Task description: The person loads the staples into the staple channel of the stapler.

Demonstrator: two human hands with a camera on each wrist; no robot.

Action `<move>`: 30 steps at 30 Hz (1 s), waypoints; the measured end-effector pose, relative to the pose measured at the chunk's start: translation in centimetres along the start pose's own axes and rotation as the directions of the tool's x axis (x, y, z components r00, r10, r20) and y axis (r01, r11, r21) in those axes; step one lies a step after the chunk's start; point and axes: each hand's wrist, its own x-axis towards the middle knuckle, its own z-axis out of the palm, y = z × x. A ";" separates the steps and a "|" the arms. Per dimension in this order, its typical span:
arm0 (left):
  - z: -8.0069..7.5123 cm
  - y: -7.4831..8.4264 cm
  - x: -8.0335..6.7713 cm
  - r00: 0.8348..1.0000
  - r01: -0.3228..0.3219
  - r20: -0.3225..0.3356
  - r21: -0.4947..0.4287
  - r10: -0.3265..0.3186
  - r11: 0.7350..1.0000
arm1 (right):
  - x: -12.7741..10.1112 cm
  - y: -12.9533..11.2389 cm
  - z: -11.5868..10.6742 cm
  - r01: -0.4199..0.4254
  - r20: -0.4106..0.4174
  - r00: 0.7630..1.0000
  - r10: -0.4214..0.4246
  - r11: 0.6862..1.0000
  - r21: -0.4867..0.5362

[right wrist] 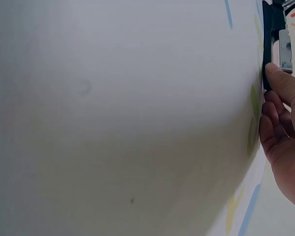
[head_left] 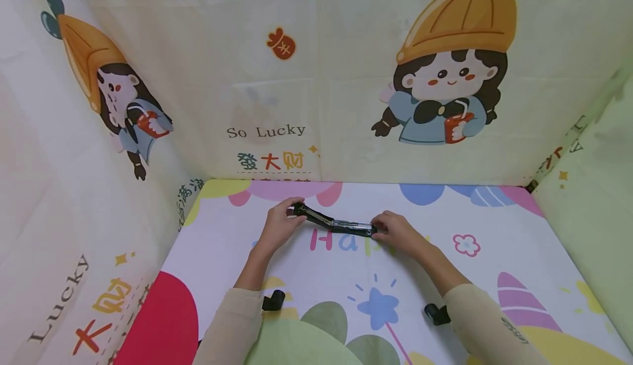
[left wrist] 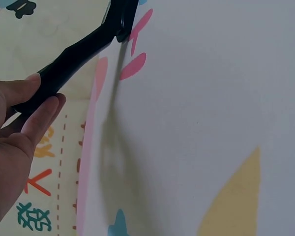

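Lighting – bright, soft, even.
Faint shadows; head view bows at its edges; right wrist view mostly washed-out blur.

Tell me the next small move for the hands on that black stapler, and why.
Probably swing the raised black arm down to close the black hinged stapler: the left hand grips that lifted end, the right hand pins the other end, and the metal channel lies exposed.

stapler [head_left: 334, 221] on mat [head_left: 494, 277], between hands
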 end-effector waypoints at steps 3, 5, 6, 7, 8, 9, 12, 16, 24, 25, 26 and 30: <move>0.1 0.2 0.0 1.000 -0.008 -0.003 -0.014 0.008 1.000 | 0.0 -0.1 -0.1 -0.007 0.003 1.000 0.007 1.000 0.006; 0.1 0.5 0.0 1.000 -0.014 -0.005 -0.024 0.014 1.000 | 0.0 -0.2 -0.2 -0.014 0.009 1.000 0.014 1.000 0.011; 0.2 0.6 0.0 1.000 -0.016 -0.006 -0.025 0.016 1.000 | 0.0 -0.2 -0.2 -0.018 0.011 1.000 0.018 1.000 0.015; 0.3 0.7 0.1 1.000 -0.018 -0.006 -0.027 0.018 0.999 | 0.0 -0.2 -0.2 -0.022 0.013 1.000 0.022 1.000 0.018; 0.3 0.8 0.1 1.000 -0.025 -0.007 -0.030 0.025 0.999 | 0.0 -0.2 -0.2 -0.030 0.014 0.999 0.030 0.999 0.024; 0.4 0.9 0.1 0.999 -0.033 -0.008 -0.037 0.033 0.999 | 0.0 -0.2 -0.2 -0.032 0.014 0.999 0.032 0.999 0.025; 0.8 1.1 0.3 0.998 -0.062 -0.012 -0.062 0.061 0.996 | 0.0 -0.1 -0.2 -0.035 0.013 0.999 0.035 0.999 0.031; 1.3 1.3 0.3 0.997 -0.080 -0.025 -0.106 0.078 0.991 | -0.1 0.0 -0.2 -0.026 0.012 1.000 0.026 0.999 0.025; 2.8 1.5 0.1 0.996 -0.083 0.000 -0.094 0.084 0.992 | -0.1 0.1 -0.1 -0.008 -0.005 1.000 0.008 1.000 0.023; 3.0 1.5 0.1 0.997 -0.079 0.005 -0.086 0.080 0.993 | -0.1 0.2 -0.1 -0.009 -0.001 1.000 0.009 1.000 0.026; 3.2 1.5 0.1 0.997 -0.075 0.008 -0.081 0.076 0.994 | 0.0 0.1 0.0 -0.011 0.003 1.000 0.011 1.000 0.027; 4.0 1.7 0.2 0.997 -0.076 0.010 -0.058 0.077 0.995 | 0.1 0.0 0.1 -0.035 0.018 0.999 0.035 0.999 0.027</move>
